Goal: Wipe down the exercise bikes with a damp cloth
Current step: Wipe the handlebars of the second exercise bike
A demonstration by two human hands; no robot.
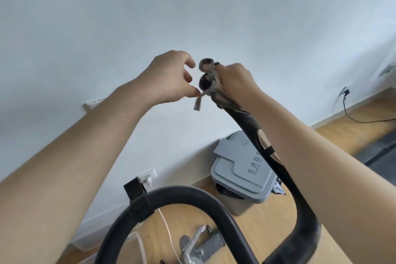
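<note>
- Cloth (211,83): a patterned grey-and-white cloth, wrapped round the upper end of the handlebar grip and bunched under my right hand; one rolled fold stands up just above my knuckles, and a small loose corner hangs down on the side toward my left hand.
- Right hand (234,80): my fingers are closed round the cloth and the bar beneath it, pressing the cloth against the grip. The hand is slightly blurred.
- Left hand (169,79): held just beside the right, with thumb and forefinger pinched together on the hanging corner of the cloth; the other fingers are curled and apart, touching nothing else.
- Handlebar grip (252,123): the black padded bar of the exercise bike, running down from my right hand toward me, its covering worn through in one place below the cloth; lower down it curves round to the right.
- Front loop of the handlebar (186,194): a black arch below and between my forearms, with a small black box (134,189) clamped to its left side.
- Bin (240,174): a grey lidded bin with printed lettering, on the wooden floor (340,126) beyond the bar, below my right hand, against the white wall (192,6).
- Wall socket (147,176): below my left forearm, with a white plug and cable in it.
</note>
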